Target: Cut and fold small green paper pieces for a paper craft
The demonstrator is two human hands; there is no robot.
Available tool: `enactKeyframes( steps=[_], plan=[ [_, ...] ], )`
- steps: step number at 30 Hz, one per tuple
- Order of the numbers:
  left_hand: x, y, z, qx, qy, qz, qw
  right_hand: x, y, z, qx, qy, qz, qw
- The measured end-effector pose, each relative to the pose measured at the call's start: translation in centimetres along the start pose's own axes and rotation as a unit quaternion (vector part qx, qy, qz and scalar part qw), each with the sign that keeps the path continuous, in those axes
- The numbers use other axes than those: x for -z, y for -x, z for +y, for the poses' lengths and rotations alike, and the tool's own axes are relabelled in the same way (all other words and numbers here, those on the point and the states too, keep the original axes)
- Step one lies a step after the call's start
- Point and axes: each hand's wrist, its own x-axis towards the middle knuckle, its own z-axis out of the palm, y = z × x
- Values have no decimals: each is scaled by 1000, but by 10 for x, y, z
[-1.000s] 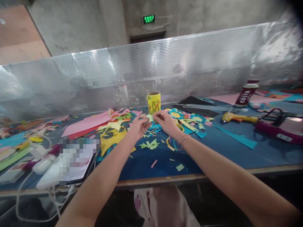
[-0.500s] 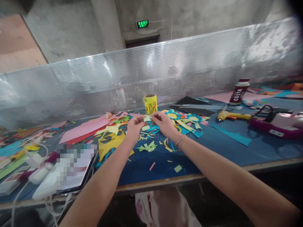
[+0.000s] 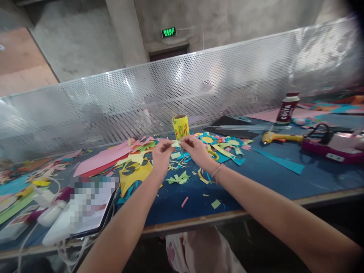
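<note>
A small pale green piece of paper (image 3: 176, 144) is pinched between my two hands, above the scraps on the table. My left hand (image 3: 162, 153) grips its left side with fingers closed. On its right side, the fingertips of my right hand (image 3: 195, 149) are closed too. Behind them stands a yellow cardboard tube (image 3: 181, 127). Beneath and in front lie cut paper bits, among them a small heap of light green strips (image 3: 178, 177). Blue and yellow paper flowers (image 3: 208, 139) rest just beyond my right hand.
At the right are a yellow glue gun (image 3: 281, 138), a purple power strip (image 3: 331, 151) and a dark red bottle (image 3: 287, 109). Pink paper sheets (image 3: 104, 157) and a tablet (image 3: 95, 208) with white cables lie to the left. A perforated metal screen (image 3: 119, 102) borders the table's back.
Both hands stay together at the paper piece, which now looks narrower, as if tilted or folded. The whole view has shifted slightly.
</note>
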Motion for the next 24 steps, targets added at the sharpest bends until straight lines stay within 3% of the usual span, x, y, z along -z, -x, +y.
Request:
enactKeyframes(
  steps=[17, 24],
  plan=[
    [-4, 1, -7, -10, -4, 17, 1000, -1, 0, 3, 18, 12, 8, 1000],
    [-3, 0, -5, -19, 25, -11, 999, 1, 0, 5, 46, 46, 10, 998]
  ],
)
